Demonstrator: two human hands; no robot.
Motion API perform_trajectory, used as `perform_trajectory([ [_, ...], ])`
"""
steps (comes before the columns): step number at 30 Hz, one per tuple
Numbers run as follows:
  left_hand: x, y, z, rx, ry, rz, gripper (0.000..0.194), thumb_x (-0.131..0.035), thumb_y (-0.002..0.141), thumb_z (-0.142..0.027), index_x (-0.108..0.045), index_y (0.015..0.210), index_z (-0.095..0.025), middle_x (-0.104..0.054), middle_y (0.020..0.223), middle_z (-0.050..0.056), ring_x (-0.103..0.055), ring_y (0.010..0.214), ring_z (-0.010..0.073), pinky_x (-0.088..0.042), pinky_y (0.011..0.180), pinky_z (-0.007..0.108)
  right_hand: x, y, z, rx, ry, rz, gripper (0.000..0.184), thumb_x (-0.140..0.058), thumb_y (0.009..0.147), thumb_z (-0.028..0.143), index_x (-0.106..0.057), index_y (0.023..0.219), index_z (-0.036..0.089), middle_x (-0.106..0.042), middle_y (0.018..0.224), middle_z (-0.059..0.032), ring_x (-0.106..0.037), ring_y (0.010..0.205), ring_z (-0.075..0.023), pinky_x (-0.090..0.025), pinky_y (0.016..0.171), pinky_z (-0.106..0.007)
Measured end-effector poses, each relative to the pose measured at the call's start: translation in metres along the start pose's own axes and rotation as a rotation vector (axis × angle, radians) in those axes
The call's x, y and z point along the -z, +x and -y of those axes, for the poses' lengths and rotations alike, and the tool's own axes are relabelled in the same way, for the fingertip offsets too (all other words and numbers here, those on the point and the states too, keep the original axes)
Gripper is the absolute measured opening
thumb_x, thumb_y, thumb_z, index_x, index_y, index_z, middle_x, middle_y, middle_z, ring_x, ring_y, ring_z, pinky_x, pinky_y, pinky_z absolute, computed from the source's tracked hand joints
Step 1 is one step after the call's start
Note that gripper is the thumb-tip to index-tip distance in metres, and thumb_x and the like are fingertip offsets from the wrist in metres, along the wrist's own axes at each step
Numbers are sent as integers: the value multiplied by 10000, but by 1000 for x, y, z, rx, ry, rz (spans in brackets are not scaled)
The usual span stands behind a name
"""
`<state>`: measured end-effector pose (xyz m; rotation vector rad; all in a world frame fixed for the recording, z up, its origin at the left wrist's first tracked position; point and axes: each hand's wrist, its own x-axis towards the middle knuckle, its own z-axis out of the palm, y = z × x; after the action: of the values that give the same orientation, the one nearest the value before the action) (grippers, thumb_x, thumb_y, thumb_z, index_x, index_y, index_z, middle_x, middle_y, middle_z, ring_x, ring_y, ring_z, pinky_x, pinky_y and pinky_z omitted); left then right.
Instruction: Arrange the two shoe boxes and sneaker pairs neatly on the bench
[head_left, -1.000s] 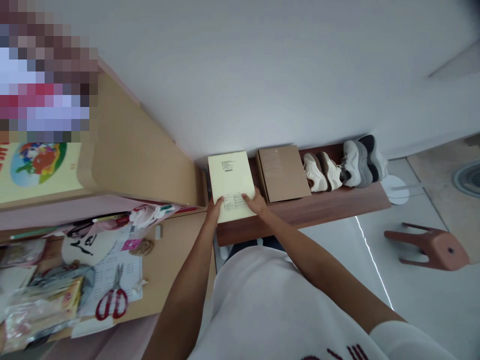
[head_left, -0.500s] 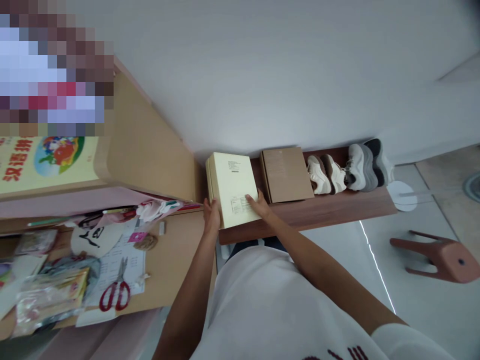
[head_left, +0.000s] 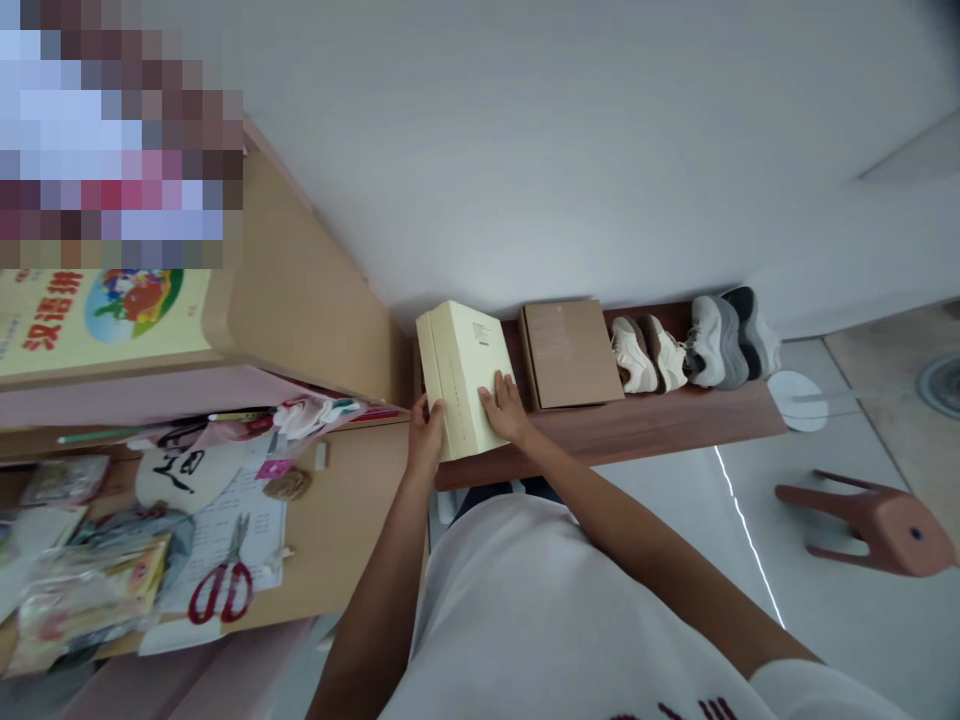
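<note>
A pale yellow cardboard box point(head_left: 480, 385) is tilted over the left end of the brown wooden bench, its left side turned up into view. My left hand point(head_left: 426, 436) grips its near left corner, the thumb against the side. Over the box's right part lies my right hand point(head_left: 506, 410), fingers spread across the printed face and pressing on it. The box is held between both hands; its underside is hidden. Just right of it, a closed brown cardboard box point(head_left: 572, 355) rests on the bench.
Several shoes point(head_left: 651, 355) stand in a row on the bench point(head_left: 675, 424), against the wall. To my left is a desk point(head_left: 337, 520) with red-handled scissors point(head_left: 223, 580), papers and plastic packets. A pinkish-brown stool point(head_left: 874, 525) is on the floor at right.
The yellow box has rolled to the right, showing more of its left side. My right hand has shifted from its right edge further onto the top face.
</note>
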<state>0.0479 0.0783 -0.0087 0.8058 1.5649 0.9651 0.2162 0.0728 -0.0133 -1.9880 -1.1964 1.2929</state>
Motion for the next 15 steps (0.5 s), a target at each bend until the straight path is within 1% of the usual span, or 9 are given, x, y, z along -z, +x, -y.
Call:
perform_trajectory([
  [2,-1,-2,-2,23,-96,78,581,-668,888,-438,-529,1420,-253,-686,1306,85,-645,1216,251,-515,1047,391,2,-5,5,18,46,38,914,-320,925,794,-187,1630,230,-85,1720,-101,15,1591,-287,-81,1273,-537],
  [4,-1,-3,-5,30,-165,162,597,-676,886,-400,-515,1449,-286,-637,1402,69,-613,1278,245,-499,1080,400,4,-10,10,51,82,67,943,-366,906,806,-138,1637,255,-86,1722,-86,25,1591,-272,-77,1273,-542],
  [7,-2,-3,-9,51,-214,239,639,-690,873,-367,-496,1478,-307,-619,1433,63,-587,1319,257,-493,1095,429,5,-15,13,104,146,90,1027,-463,872,807,-51,1642,266,-103,1721,-76,23,1592,-259,-74,1279,-527],
  [9,-3,-3,-11,50,-212,248,672,-704,862,-360,-483,1495,-309,-615,1441,64,-568,1342,267,-484,1106,438,4,-15,13,135,192,95,1056,-493,868,795,-25,1642,251,-113,1719,-82,4,1592,-255,-87,1282,-512],
  [12,-5,-5,-13,32,-191,234,691,-706,860,-343,-468,1508,-316,-563,1500,49,-529,1383,265,-455,1135,429,4,-12,10,184,237,90,1050,-507,879,768,-35,1642,223,-126,1716,-97,-38,1591,-250,-102,1283,-495],
  [15,-9,-10,-11,-14,-164,210,680,-704,863,-322,-474,1503,-316,-502,1556,28,-468,1436,244,-406,1174,397,5,-7,5,237,250,89,1000,-506,900,734,-70,1641,224,-204,1700,-96,-121,1583,-235,-128,1281,-476],
])
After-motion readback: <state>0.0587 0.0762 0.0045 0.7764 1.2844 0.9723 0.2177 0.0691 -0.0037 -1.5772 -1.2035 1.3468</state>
